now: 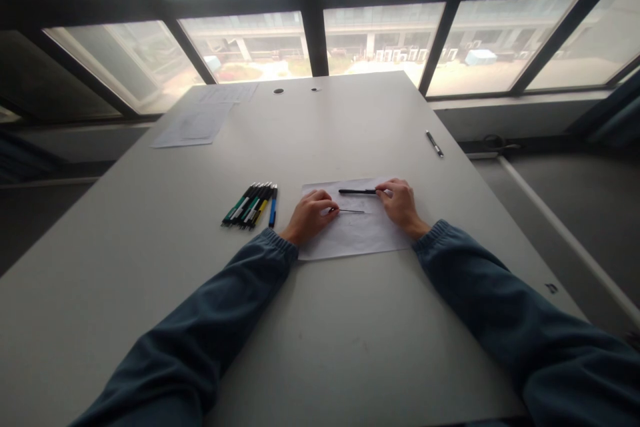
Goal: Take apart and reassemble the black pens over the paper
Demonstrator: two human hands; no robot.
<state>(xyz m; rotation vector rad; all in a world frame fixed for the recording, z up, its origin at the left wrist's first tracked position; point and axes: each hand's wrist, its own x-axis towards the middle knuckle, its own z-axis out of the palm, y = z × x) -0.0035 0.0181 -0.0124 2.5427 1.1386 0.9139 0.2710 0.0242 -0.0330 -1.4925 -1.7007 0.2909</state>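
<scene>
My left hand (313, 215) rests over the left part of a white sheet of paper (350, 240). Its fingertips pinch one end of a thin dark pen refill (353, 211), which points right across the sheet. At the sheet's upper right, my right hand (399, 205) is closed on the right end of a black pen (357, 191). That pen lies roughly level, its free end toward the left, just above the refill and apart from it. Left of my left hand is a row of several pens (247, 205) in green, black and yellow, with a blue pen (273, 205) at its right side.
A single dark pen (434, 144) lies near the table's right edge. More printed sheets (195, 123) are at the far left of the white table (320, 320). Two small round holes show near its far edge, below the windows. A small dark object (551, 288) sits at the right edge.
</scene>
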